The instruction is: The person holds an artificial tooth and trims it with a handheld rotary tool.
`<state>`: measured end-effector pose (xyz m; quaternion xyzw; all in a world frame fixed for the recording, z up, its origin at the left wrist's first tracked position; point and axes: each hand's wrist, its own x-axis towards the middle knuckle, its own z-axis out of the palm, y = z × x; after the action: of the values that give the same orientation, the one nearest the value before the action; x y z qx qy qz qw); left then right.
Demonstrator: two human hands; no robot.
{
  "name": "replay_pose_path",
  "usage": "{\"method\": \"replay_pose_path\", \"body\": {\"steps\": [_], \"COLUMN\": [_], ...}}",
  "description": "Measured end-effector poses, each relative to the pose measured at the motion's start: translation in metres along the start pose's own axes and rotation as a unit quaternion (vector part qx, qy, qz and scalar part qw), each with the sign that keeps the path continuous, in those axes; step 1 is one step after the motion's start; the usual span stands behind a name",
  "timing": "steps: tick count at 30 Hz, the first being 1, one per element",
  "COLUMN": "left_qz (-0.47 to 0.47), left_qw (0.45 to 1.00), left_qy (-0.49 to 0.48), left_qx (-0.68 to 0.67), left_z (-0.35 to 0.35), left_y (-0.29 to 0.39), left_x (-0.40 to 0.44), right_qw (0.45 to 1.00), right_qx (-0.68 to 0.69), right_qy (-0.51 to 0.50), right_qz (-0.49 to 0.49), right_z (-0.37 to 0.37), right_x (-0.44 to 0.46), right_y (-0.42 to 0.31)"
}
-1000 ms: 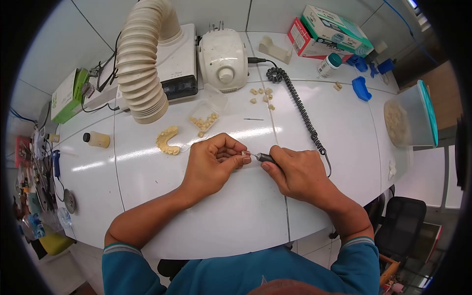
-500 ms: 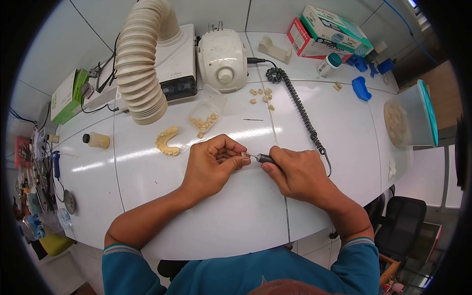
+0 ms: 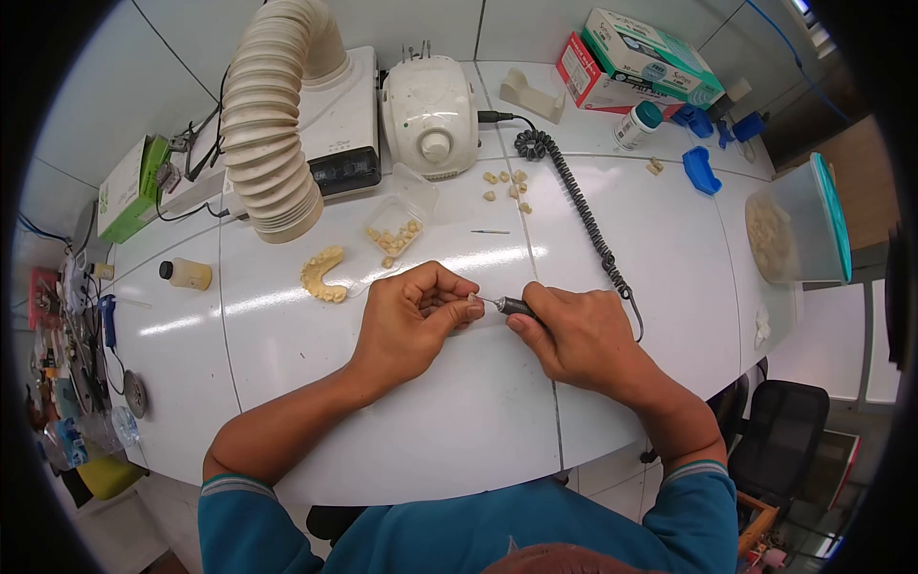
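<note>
Between the thumb and forefinger of my left hand point(image 3: 400, 325) is a small pale tooth-like piece point(image 3: 472, 298), mostly covered by the fingertips. My right hand point(image 3: 581, 337) is wrapped round a dark rotary handpiece point(image 3: 516, 307). Its thin metal bur points left and meets the piece, or nearly so; contact is too small to tell. Beyond my left hand lie a cream dental cast point(image 3: 321, 277), curved like an arch, and a clear plastic box point(image 3: 421, 194) of small tooth pieces. A loose bur point(image 3: 491, 231) rests on the white table point(image 3: 459, 411).
A white control unit point(image 3: 430, 120) stands at the back, its coiled cord point(image 3: 579, 196) running down towards my right hand. A ribbed suction hose point(image 3: 268, 143) hangs at left. Several tooth pieces point(image 3: 519, 189), a small bottle point(image 3: 186, 274) and a lidded tub point(image 3: 808, 225) surround the work area.
Both hands stay nearly in place. The piece in my left fingers appears turned slightly, with less of it showing. The rest of the view has shifted a little.
</note>
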<state>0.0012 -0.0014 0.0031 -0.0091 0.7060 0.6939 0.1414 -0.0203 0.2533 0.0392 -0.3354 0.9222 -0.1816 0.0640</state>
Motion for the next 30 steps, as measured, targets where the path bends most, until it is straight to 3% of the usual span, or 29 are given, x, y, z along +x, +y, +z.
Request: {"method": "replay_pose_path", "body": {"steps": [30], "left_qz": [0.003], "left_qw": [1.0], "left_qy": [0.004], "left_qx": [0.027], "left_z": [0.0006], "left_y": [0.0007], "left_x": [-0.0003], "right_qw": [1.0], "right_qx": [-0.012], "right_qy": [-0.009], "right_qz": [0.006], "right_z": [-0.0001], "right_x": [-0.0008], "right_y": [-0.0003]}}
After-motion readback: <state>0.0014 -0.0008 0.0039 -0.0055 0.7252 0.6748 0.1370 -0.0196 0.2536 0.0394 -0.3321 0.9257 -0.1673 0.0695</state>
